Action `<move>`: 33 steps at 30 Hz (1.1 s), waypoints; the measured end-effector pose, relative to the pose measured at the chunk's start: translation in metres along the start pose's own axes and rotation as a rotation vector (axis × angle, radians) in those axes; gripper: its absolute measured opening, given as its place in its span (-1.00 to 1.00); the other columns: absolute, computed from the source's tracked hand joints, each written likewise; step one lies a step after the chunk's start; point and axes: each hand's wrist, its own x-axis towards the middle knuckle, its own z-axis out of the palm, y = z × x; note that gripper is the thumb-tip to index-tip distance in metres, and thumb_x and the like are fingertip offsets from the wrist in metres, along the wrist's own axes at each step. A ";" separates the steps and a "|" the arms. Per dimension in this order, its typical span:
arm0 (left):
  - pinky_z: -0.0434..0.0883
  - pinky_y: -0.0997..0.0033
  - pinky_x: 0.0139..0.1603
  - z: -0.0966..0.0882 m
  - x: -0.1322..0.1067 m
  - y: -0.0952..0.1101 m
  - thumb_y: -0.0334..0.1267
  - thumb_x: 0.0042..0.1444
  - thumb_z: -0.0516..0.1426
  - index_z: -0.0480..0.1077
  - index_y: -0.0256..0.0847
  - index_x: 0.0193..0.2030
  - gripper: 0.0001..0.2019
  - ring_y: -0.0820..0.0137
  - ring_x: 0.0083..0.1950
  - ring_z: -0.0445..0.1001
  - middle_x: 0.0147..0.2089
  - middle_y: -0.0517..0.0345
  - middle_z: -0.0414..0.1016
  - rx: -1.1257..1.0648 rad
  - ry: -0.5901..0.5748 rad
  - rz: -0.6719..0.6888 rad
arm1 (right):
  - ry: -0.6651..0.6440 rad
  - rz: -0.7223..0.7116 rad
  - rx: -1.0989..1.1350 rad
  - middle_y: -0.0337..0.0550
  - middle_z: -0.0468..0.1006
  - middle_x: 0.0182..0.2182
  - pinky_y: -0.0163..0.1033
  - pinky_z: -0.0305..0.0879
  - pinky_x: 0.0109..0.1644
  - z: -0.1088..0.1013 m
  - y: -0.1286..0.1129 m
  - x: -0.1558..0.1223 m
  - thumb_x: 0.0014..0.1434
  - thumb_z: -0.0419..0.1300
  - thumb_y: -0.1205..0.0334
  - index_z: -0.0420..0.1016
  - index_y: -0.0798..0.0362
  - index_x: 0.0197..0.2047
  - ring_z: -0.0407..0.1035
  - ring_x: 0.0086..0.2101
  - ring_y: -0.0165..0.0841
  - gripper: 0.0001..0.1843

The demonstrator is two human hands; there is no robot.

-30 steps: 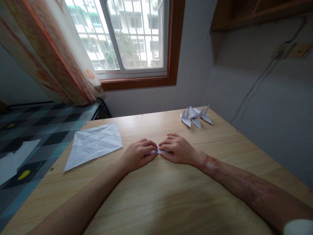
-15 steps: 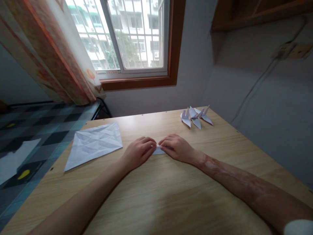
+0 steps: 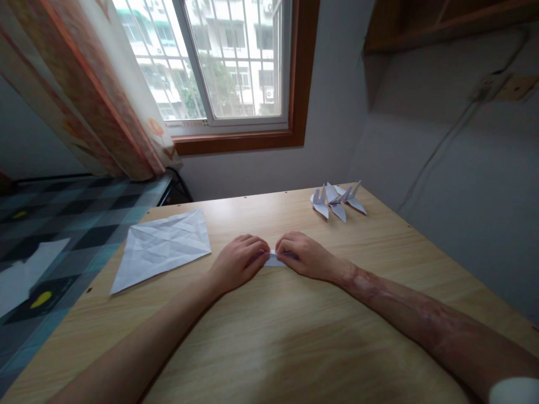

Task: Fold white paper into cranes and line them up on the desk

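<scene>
Folded paper (image 3: 274,261) sits on the table (image 3: 252,336), pinched by your left hand (image 3: 242,257) and your right hand (image 3: 304,254) (which together hide its two ends).

The window (image 3: 227,67) (pale, washed out) gives soft, dim light.

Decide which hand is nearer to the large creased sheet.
Left: the left hand is beside the right edge of the large creased sheet; the right hand is farther right.

Free counter (image 3: 269,331) nearside of the folded strip (image 3: 274,261); obstacles: creased sheet (image 3: 168,247) to its left, paper cranes (image 3: 337,210) beyond its right.
</scene>
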 end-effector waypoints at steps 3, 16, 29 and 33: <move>0.47 0.14 0.15 0.000 0.001 0.000 -0.21 0.51 0.14 0.57 -0.12 -0.01 -0.84 0.19 0.05 0.60 0.04 0.00 0.68 -0.017 -0.016 -0.013 | -0.007 0.007 -0.004 -0.06 0.69 -0.11 -0.08 0.43 0.11 0.000 0.000 -0.001 0.45 0.30 0.34 0.56 0.00 -0.12 0.54 -0.08 -0.18 -0.94; 0.47 0.13 0.18 0.001 0.001 -0.004 -0.18 0.49 0.18 0.59 -0.11 0.02 -0.84 0.18 0.05 0.66 0.04 0.02 0.73 -0.089 -0.027 -0.049 | -0.011 0.033 0.119 -0.04 0.71 -0.02 -0.06 0.42 0.16 -0.002 -0.002 0.002 0.35 0.30 0.46 0.46 -0.01 -0.22 0.56 -0.01 -0.19 -0.82; 0.57 0.30 0.10 0.002 0.000 -0.007 -0.23 0.44 0.24 0.64 -0.15 -0.10 -0.87 0.30 -0.01 0.67 -0.01 -0.01 0.70 -0.323 0.027 -0.058 | -0.001 0.009 0.040 -0.08 0.72 -0.09 -0.05 0.42 0.15 -0.001 -0.003 0.001 0.37 0.35 0.38 0.53 -0.02 -0.13 0.57 -0.06 -0.18 -0.89; 0.57 0.31 0.09 0.000 0.001 -0.002 -0.24 0.44 0.24 0.64 -0.16 -0.11 -0.87 0.31 -0.03 0.66 -0.04 -0.01 0.69 -0.323 0.063 -0.037 | 0.008 -0.022 0.002 -0.10 0.69 -0.16 -0.05 0.40 0.14 0.000 -0.001 0.000 0.44 0.32 0.31 0.57 -0.01 -0.10 0.54 -0.08 -0.18 -0.96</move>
